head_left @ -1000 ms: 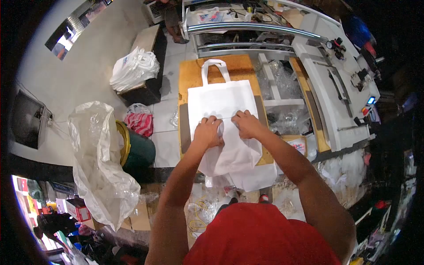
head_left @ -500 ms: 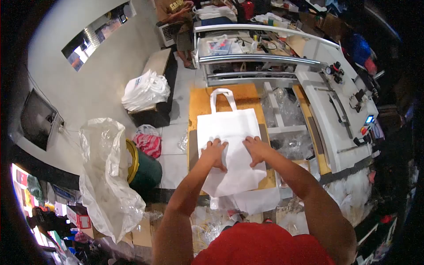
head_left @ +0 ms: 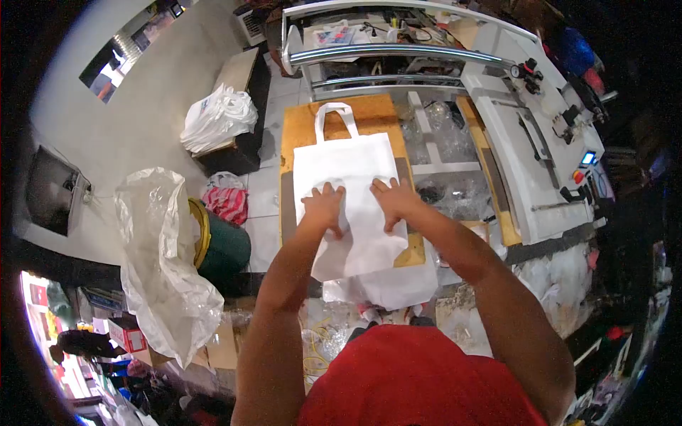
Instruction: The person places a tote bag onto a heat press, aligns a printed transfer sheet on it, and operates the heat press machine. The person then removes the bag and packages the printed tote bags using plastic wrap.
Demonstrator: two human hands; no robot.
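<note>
A white tote bag (head_left: 348,160) lies flat on a yellow-brown board (head_left: 383,113), its handle loop pointing away from me. My left hand (head_left: 325,207) rests on the bag's left half with fingers spread. On the right half my right hand (head_left: 395,202) presses down, its fingers spread too. Neither hand grips anything. Below the bag's bottom edge, another white sheet or bag (head_left: 398,284) hangs over the front of the board.
A white machine frame (head_left: 526,170) with a gauge stands right, a metal roller bar (head_left: 398,51) behind. Left are stacked white bags (head_left: 220,117) on a bench, a green bin (head_left: 229,245) and a large clear plastic bag (head_left: 160,263). A person's leg (head_left: 277,42) shows at the back.
My view has tilted and shifted, so the scene sits higher and further left. Both hands remain spread on the tote bag, in nearly the same places.
</note>
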